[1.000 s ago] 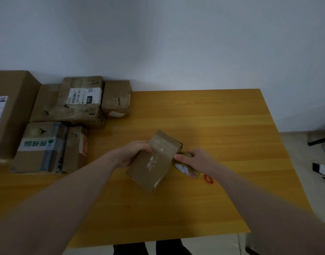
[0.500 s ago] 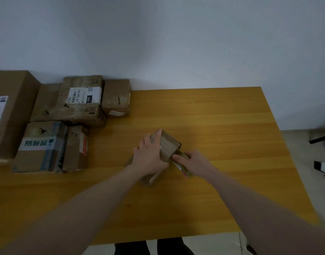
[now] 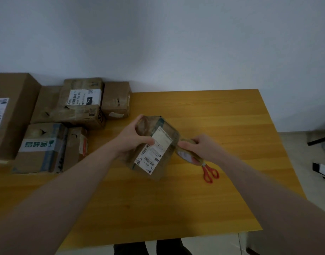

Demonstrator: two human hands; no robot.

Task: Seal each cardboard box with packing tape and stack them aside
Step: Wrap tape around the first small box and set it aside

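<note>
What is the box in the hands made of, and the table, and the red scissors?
The box looks like brown cardboard, matte and creased, with a white paper label and shiny clear tape bands. The table looks like wood or wood-look laminate: orange-brown with grain stripes and a soft sheen. The scissors have red handles, probably plastic; their blades are hidden behind the tape roll.

Red-handled scissors [image 3: 210, 173] lie on the yellow wooden table [image 3: 204, 111], just below and beside the right hand. Beyond both hands rises a pale wall [image 3: 158, 43]; right of the right arm, grey floor [image 3: 308, 181].
</note>
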